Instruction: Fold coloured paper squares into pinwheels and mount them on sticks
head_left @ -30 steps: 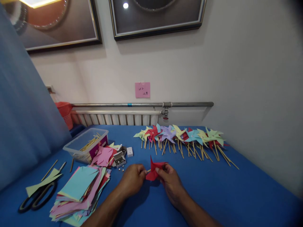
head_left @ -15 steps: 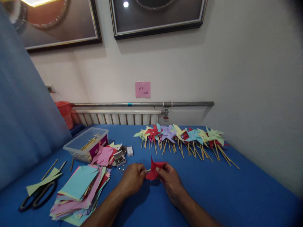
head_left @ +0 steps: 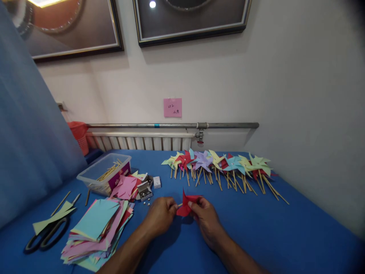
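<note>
A red paper pinwheel (head_left: 184, 207) is held above the blue cover, in front of me. The fingers of my right hand (head_left: 207, 219) pinch its folded paper near the middle. My left hand (head_left: 161, 214) is closed around a thin wooden stick, whose pale tip shows against the pinwheel's left side; the rest of the stick is hidden in the fist. Just beyond my left hand an opened small box of metal thumbtacks (head_left: 144, 191) lies beside several loose tacks. The spot where stick and paper meet is too small to make out.
Finished pinwheels (head_left: 203, 161) lie in a row at the back right. To the left are a clear plastic box (head_left: 85, 176) with sticks, pink cut paper (head_left: 124, 186), a stack of coloured paper (head_left: 95, 219) and black-handled scissors (head_left: 54, 236). A radiator (head_left: 137, 143) runs along the wall.
Both hands keep the same hold on the red pinwheel and stick. The whole view has shifted very slightly; nothing on the blue cover has visibly moved.
</note>
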Motion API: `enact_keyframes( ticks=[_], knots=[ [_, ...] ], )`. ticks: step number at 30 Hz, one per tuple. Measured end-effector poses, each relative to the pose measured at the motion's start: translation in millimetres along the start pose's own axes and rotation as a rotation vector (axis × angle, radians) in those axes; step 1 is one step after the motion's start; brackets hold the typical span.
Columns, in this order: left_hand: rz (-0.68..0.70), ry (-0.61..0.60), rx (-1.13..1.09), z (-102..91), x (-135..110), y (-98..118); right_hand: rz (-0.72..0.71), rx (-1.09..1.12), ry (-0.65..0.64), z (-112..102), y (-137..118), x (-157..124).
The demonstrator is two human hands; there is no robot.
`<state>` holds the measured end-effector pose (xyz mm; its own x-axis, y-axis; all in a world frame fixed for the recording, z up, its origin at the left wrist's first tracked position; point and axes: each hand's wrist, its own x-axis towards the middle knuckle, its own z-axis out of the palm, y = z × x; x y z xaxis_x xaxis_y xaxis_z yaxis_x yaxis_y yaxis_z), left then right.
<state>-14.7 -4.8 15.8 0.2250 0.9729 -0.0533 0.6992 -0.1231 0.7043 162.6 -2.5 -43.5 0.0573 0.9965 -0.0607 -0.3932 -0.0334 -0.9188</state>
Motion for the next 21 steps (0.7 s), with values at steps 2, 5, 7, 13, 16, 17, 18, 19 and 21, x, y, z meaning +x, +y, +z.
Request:
enact_keyframes(
  ticks=[2,5,7,13,16,17,18,19,21],
  knots=[
    [0.001,0.000,0.005,-0.1,-0.2,0.2,0.001,0.001,0.004,0.9,-1.0,-0.6],
    [0.000,0.000,0.012,-0.8,-0.9,1.1,0.014,0.010,0.018,2.6,-2.8,-1.7],
    [0.006,-0.001,0.015,-1.1,-1.0,1.3,0.027,0.009,0.028,3.5,-4.2,-2.3],
    [0.022,0.001,0.005,0.3,0.1,-1.1,0.012,0.014,0.011,3.9,-6.3,-3.8],
    [0.024,0.004,0.004,-0.2,-0.1,-0.7,0.017,0.002,0.016,3.4,-5.2,-3.1],
    [0.023,0.006,0.009,-0.7,-0.4,0.0,0.018,-0.002,0.020,3.1,-4.5,-2.6],
    [0.023,0.007,0.014,-1.3,-0.7,0.8,0.018,-0.005,0.023,2.9,-3.8,-2.1],
    [0.024,0.007,0.017,-1.9,-1.0,1.7,0.018,-0.003,0.024,2.7,-3.2,-1.6],
    [0.022,0.005,0.019,-2.6,-1.5,3.0,0.020,0.002,0.023,2.4,-2.3,-0.9]
  ],
)
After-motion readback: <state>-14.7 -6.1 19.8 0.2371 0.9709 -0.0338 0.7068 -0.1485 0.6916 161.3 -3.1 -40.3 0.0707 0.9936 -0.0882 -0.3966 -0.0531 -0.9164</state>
